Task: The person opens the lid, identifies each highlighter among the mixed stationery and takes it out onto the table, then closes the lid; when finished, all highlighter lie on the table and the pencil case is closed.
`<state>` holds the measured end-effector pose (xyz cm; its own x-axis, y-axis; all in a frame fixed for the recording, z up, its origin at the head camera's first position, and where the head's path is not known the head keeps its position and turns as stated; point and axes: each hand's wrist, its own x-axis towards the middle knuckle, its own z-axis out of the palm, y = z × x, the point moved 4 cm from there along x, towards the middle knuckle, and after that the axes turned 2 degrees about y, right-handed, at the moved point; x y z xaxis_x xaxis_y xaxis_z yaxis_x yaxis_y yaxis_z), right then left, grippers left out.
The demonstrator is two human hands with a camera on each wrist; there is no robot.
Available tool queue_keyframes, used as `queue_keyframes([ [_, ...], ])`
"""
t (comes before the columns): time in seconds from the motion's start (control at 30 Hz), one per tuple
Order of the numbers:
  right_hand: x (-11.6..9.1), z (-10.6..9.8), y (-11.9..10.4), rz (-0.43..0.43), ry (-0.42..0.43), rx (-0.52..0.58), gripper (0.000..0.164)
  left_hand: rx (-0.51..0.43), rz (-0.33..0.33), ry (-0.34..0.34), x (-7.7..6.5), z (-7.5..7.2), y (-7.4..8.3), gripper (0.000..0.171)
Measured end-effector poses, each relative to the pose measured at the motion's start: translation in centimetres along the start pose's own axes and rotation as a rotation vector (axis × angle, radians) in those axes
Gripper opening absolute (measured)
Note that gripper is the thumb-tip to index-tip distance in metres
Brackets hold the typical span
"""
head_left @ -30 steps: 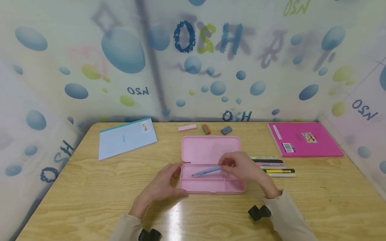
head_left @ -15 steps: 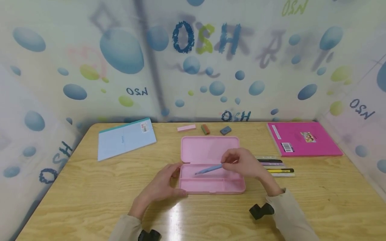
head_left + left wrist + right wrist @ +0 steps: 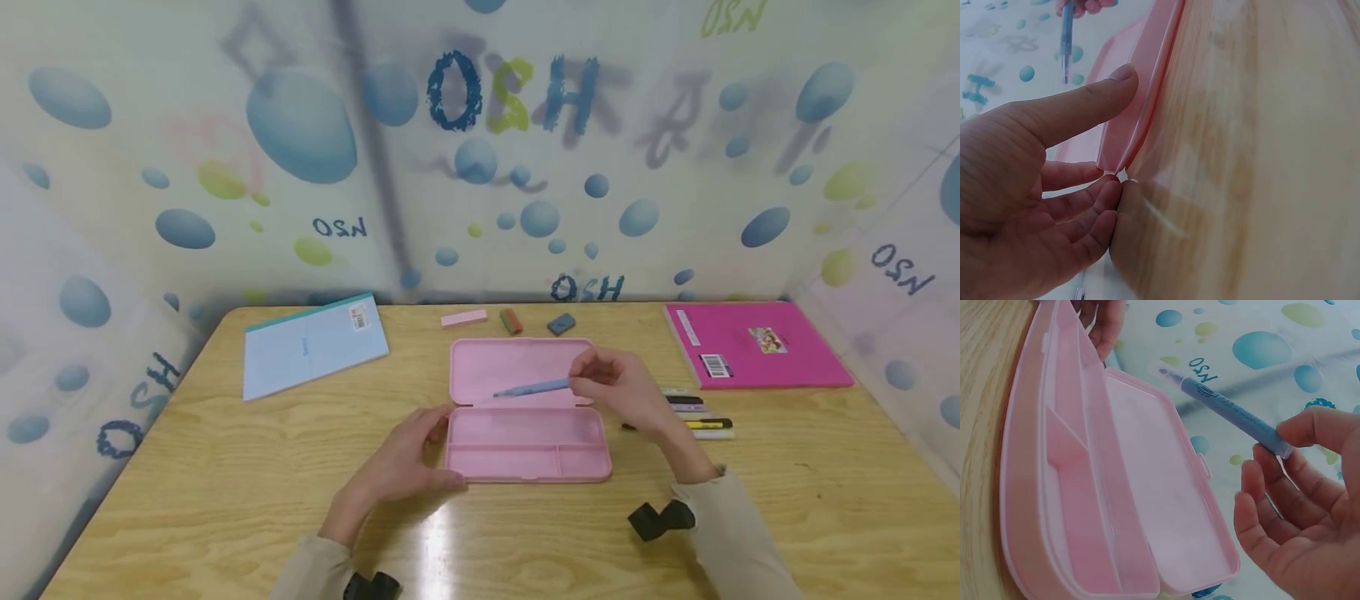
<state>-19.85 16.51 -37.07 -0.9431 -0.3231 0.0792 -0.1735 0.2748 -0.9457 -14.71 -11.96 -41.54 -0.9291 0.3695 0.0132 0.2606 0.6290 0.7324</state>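
Note:
The pink pencil case [image 3: 517, 427] lies with its lid [image 3: 495, 362] folded back, its long compartment and two smaller ones bare. My left hand [image 3: 405, 457] holds the case's left end, thumb along the front wall and fingertips against the end, as the left wrist view shows. Between thumb and fingertips my right hand [image 3: 626, 390] pinches a light blue marker [image 3: 1232, 412] by one end. In the head view the marker overlaps the inside of the lid, with its narrow tip pointing left. The right wrist view shows it held up beside the lid.
Several pens [image 3: 708, 424] lie right of the case, partly hidden behind my right hand. Beyond the lid are a pink bar [image 3: 463, 318], a green-and-orange block [image 3: 512, 322] and a dark blue eraser [image 3: 561, 324]. A light blue notebook [image 3: 315, 348] lies left, a magenta book [image 3: 757, 346] right.
My right hand has lifted the marker from over the long compartment, moving up and right so that it now shows against the lid. My left hand stays at the case's end.

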Motion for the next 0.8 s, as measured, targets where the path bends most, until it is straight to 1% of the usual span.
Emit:
queue_keyframes([
  [0.17, -0.2, -0.5, -0.3, -0.04, 0.027, 0.056, 0.013, 0.0, 0.03, 0.004, 0.0, 0.0, 0.2, 0.084],
  [0.27, -0.5, -0.7, -0.3, -0.083, 0.034, 0.093, 0.013, -0.003, 0.021, 0.005, -0.1, -0.1, 0.0, 0.083],
  [0.33, -0.9, -1.0, -0.3, -0.101, 0.048, 0.117, 0.014, -0.004, 0.003, 0.003, -0.2, -0.1, -0.2, 0.084],
  [0.43, -1.6, -1.8, 0.0, -0.101, 0.07, 0.14, 0.011, -0.007, 0.0, 0.001, -0.2, -0.1, -0.3, 0.084],
  [0.53, -2.4, -2.8, 0.4, -0.087, 0.085, 0.165, 0.005, -0.009, 0.017, 0.002, -0.1, 0.0, -0.2, 0.084],
  [0.6, -2.9, -3.5, 0.6, -0.077, 0.089, 0.166, 0.004, -0.009, 0.026, 0.003, 0.0, 0.0, -0.1, 0.084],
  [0.8, -4.5, -6.2, 1.2, -0.069, 0.164, 0.064, 0.005, -0.004, 0.041, 0.001, 0.1, 0.1, 0.0, 0.083],
])
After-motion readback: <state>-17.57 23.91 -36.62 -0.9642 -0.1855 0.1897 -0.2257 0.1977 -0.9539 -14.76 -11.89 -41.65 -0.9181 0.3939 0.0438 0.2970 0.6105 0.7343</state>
